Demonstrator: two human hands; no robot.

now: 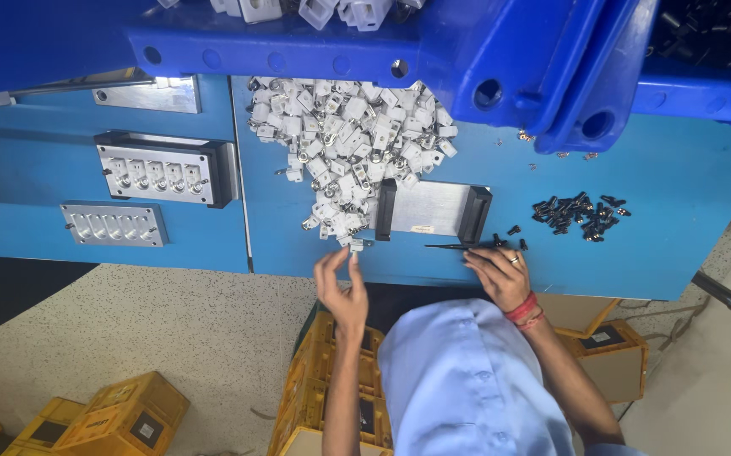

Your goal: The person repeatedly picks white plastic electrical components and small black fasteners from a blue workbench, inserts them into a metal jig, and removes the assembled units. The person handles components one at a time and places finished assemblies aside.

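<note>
Fingertips of the left hand pinch a small white plastic piece at the near edge of the heap of white pieces, low on the blue workbench; thumb and forefinger close on it while the other fingers curl loosely. The right hand lies just right of it, fingers spread flat over a thin black tool that rests on the bench in front of the grey metal fixture plate with its two black end blocks. Whether that hand grips the tool or only rests on it I cannot tell. The white piece sits right at the bench edge, so a loose pinch could likely drop it to the speckled floor among the yellow crates; pulling from the foot of the heap may also drag neighbours over the edge. Loose black screws beside the right hand could be swept off by the wrist. Counted: one heap of white pieces, too many to number; one pile of black screws further right; two grey multi-pocket jigs on the left; one fixture plate; one black tool; several blue bins overhead
</note>
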